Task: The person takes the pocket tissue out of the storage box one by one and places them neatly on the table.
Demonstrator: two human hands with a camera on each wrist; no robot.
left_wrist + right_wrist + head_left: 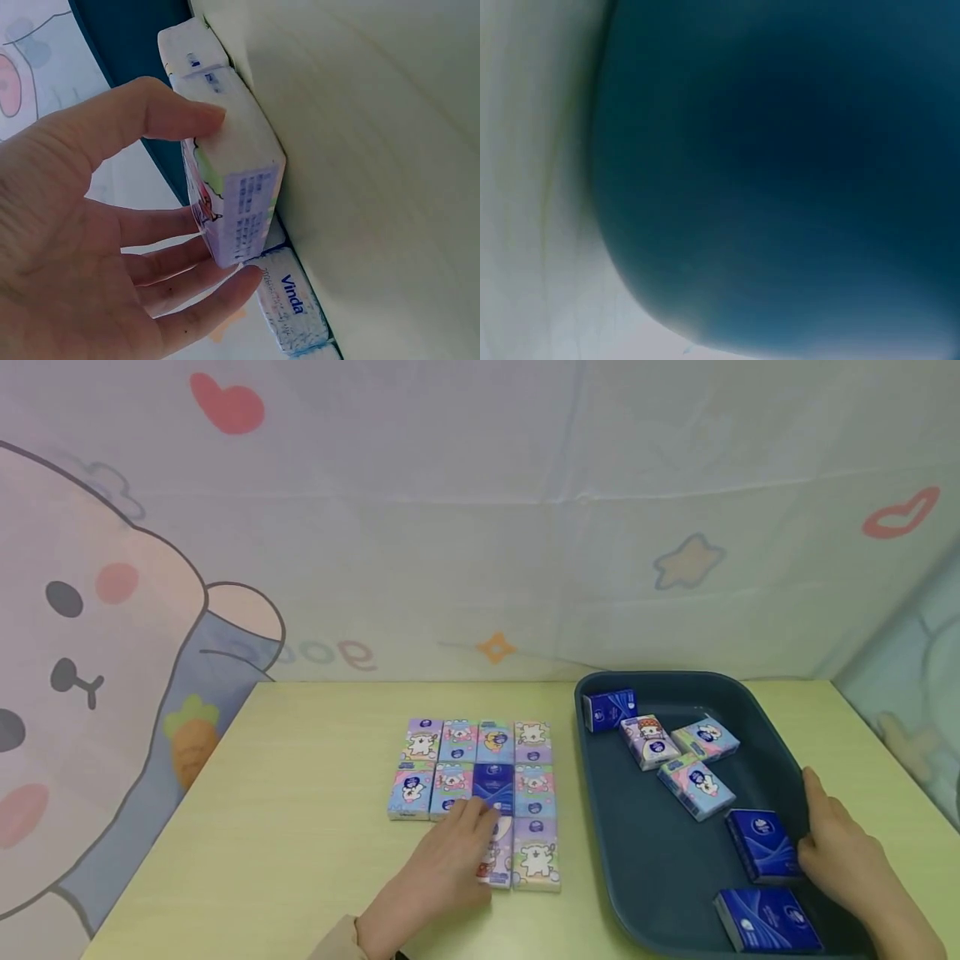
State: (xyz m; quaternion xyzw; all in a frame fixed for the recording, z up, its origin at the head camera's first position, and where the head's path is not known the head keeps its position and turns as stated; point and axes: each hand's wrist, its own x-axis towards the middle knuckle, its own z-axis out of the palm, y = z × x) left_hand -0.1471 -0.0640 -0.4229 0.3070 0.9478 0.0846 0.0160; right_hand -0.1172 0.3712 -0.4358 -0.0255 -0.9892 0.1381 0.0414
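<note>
On the table, small packs of pocket tissues lie in tight rows: printed cartoon packs and a dark blue pack. My left hand is at the near row, pinching a purple cartoon tissue pack beside the row's right-hand pack. In the left wrist view the thumb presses one side of this tissue pack, with fingers at the opposite side. My right hand grips the right rim of a dark teal tray, thumb inside. Only the tray's blurred wall shows in the right wrist view.
Inside the tray, cartoon tissue packs and a blue pack lie loosely toward the back. Two more blue packs are at its near right. A printed cloth hangs behind the table.
</note>
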